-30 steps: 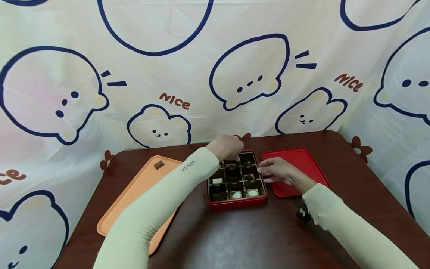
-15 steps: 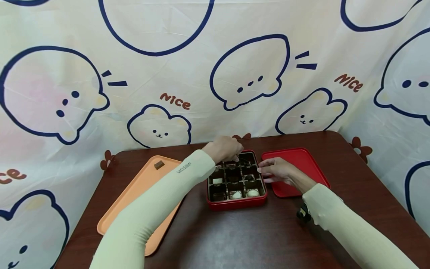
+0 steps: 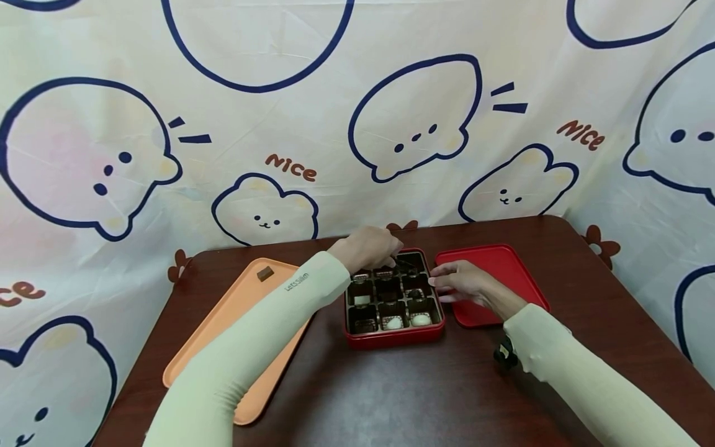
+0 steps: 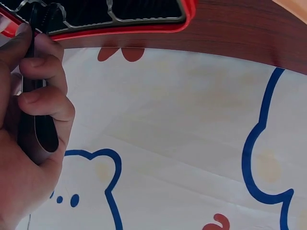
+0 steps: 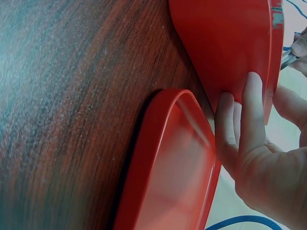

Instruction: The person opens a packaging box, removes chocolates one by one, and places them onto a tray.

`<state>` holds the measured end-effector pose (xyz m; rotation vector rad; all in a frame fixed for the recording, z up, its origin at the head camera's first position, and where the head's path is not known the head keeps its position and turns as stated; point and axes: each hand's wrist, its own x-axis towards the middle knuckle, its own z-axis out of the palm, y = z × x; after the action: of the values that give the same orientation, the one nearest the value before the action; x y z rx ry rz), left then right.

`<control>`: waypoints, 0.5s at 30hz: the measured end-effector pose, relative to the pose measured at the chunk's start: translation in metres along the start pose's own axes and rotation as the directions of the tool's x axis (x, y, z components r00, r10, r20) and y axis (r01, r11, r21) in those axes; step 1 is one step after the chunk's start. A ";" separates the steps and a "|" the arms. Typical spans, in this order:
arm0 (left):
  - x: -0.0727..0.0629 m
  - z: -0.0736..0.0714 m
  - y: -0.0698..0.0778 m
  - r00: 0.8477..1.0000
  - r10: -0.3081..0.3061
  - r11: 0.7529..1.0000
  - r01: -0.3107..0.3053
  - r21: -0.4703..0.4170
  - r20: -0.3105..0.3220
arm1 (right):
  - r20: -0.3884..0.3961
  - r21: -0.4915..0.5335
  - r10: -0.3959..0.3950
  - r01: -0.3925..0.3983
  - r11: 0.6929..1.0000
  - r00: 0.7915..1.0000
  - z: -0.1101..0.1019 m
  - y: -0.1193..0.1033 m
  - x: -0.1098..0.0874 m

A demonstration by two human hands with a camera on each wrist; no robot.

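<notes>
My left hand (image 3: pixel 364 248) holds small dark metal tongs (image 4: pixel 34 134), their bent loop end lying in the palm. Their tips reach down into the back right part of a red box (image 3: pixel 393 341) with a gold-edged divider. What the tips have between them I cannot tell. White chocolates (image 3: pixel 421 320) and dark ones sit in some compartments; the left hand covers part of the back row. My right hand (image 3: pixel 466 282) touches the box's right side, fingertips (image 5: pixel 253 81) against the wall and thumb at the rim.
An orange tray (image 3: pixel 274 379) lies on the left under my left forearm, bearing a brown square chocolate (image 3: pixel 265 274). To the right of the box is a red lid (image 3: pixel 497 267), beneath my right hand. A printed cloth (image 3: pixel 335 136) hangs behind the brown table (image 3: pixel 391 397).
My left hand and forearm have shifted slightly left, while the tongs' tips stay over the back right of the box. The right hand and the box hold still.
</notes>
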<state>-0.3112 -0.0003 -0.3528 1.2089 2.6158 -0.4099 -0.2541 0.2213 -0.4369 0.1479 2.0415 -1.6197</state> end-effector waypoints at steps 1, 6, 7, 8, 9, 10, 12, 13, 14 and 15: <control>-0.001 0.001 -0.002 1.000 0.004 1.000 -0.004 -0.015 -0.005 | -0.002 0.002 0.003 -0.003 1.000 1.000 0.000 0.000 0.000; -0.007 0.003 -0.008 0.999 0.020 0.998 -0.022 -0.059 -0.040 | 0.004 -0.016 -0.002 0.002 1.000 1.000 0.000 -0.001 -0.002; -0.008 0.003 -0.010 0.999 0.021 0.998 -0.024 -0.059 -0.044 | 0.002 -0.016 0.000 0.000 1.000 1.000 0.000 -0.001 -0.002; -0.009 0.003 -0.011 0.999 0.022 0.998 -0.025 -0.058 -0.045 | 0.003 -0.017 -0.001 0.001 1.000 1.000 0.000 -0.001 -0.002; -0.010 0.004 -0.012 0.999 0.022 0.998 -0.024 -0.056 -0.046 | -0.002 -0.010 0.003 -0.003 1.000 1.000 0.000 -0.001 -0.002; -0.011 0.004 -0.013 0.999 0.023 0.998 -0.026 -0.051 -0.049 | 0.004 -0.018 -0.003 0.003 1.000 1.000 0.000 -0.001 -0.002; -0.013 0.004 -0.015 0.998 0.026 0.998 -0.028 -0.049 -0.049 | -0.003 -0.014 0.002 -0.002 1.000 1.000 0.000 -0.001 -0.001; -0.014 0.004 -0.016 0.998 0.028 0.998 -0.031 -0.048 -0.053 | -0.008 -0.011 0.006 -0.006 1.000 1.000 0.000 -0.001 -0.001; -0.015 0.003 -0.017 0.998 0.030 0.998 -0.033 -0.054 -0.055 | -0.006 -0.015 0.003 -0.003 1.000 1.000 0.000 -0.001 -0.001; -0.016 0.003 -0.018 0.998 0.030 0.998 -0.034 -0.061 -0.058 | -0.006 -0.018 0.002 -0.002 1.000 1.000 0.000 -0.001 -0.001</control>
<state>-0.3142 -0.0239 -0.3478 1.2583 2.6320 -0.2908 -0.2533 0.2213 -0.4356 0.1483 2.0589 -1.6012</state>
